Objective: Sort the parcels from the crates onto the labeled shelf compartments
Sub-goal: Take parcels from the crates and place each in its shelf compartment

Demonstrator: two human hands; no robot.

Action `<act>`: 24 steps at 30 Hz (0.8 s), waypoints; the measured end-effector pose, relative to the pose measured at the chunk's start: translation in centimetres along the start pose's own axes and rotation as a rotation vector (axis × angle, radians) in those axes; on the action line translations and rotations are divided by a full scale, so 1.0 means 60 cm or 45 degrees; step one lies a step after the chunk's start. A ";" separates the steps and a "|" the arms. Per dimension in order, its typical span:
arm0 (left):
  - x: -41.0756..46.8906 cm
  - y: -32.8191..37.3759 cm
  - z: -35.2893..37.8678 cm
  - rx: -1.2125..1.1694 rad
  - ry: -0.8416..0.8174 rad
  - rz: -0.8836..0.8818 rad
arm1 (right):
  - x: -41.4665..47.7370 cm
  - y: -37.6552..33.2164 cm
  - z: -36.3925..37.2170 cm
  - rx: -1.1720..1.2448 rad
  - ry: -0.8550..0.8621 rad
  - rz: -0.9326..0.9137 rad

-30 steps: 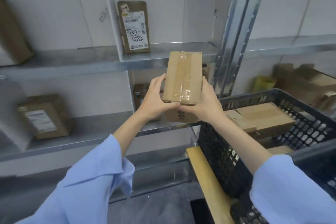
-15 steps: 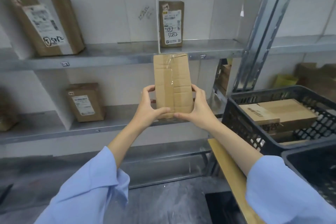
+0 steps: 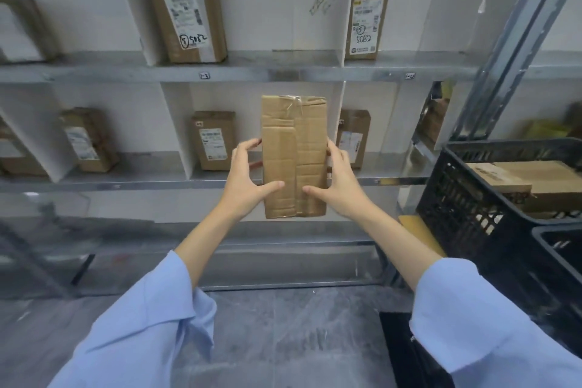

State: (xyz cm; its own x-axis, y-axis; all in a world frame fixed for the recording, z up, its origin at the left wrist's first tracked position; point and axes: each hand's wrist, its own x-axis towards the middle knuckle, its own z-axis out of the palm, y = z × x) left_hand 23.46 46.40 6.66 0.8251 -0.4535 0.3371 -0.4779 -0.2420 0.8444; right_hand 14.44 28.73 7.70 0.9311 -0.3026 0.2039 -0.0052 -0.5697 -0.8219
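Two hands hold one upright brown parcel (image 3: 294,154): left hand (image 3: 248,181) and right hand (image 3: 343,187) clasp its long edges, fingers (image 3: 249,145) curled behind, thumbs in front. It hangs between the fingers, before the middle shelf (image 3: 126,182), no label on the near face. Judged step: finding its destination; next, turn it within the fingers to read the label, then match a shelf tag (image 3: 204,75).

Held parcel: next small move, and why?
Probably flip the parcel to find its label: the left hand and right hand grip its sides, and the face toward the camera shows only cardboard and tape, so no compartment can be chosen yet.
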 end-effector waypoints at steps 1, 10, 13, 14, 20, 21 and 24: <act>-0.012 0.001 -0.013 -0.011 0.001 -0.013 | -0.004 -0.008 0.008 0.025 0.006 -0.003; -0.065 -0.004 -0.119 0.007 0.050 -0.051 | -0.016 -0.067 0.072 0.061 -0.024 -0.093; -0.075 -0.004 -0.141 -0.015 0.083 -0.024 | -0.013 -0.084 0.086 0.049 -0.045 -0.158; -0.079 -0.006 -0.147 -0.027 0.092 -0.015 | -0.012 -0.091 0.090 0.049 -0.049 -0.171; -0.100 -0.010 -0.176 -0.203 0.097 -0.091 | -0.008 -0.118 0.100 0.213 -0.140 -0.220; -0.101 -0.009 -0.179 -0.209 0.115 -0.090 | -0.007 -0.121 0.102 0.221 -0.155 -0.221; -0.104 -0.008 -0.187 -0.187 0.137 -0.085 | -0.010 -0.132 0.109 0.271 -0.214 -0.199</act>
State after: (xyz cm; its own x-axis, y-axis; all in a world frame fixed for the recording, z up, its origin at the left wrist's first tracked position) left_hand 21.94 58.98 8.80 0.8845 -0.3446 0.3144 -0.3786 -0.1367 0.9154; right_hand 16.28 38.43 10.61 0.9619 -0.0829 0.2604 0.2030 -0.4210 -0.8840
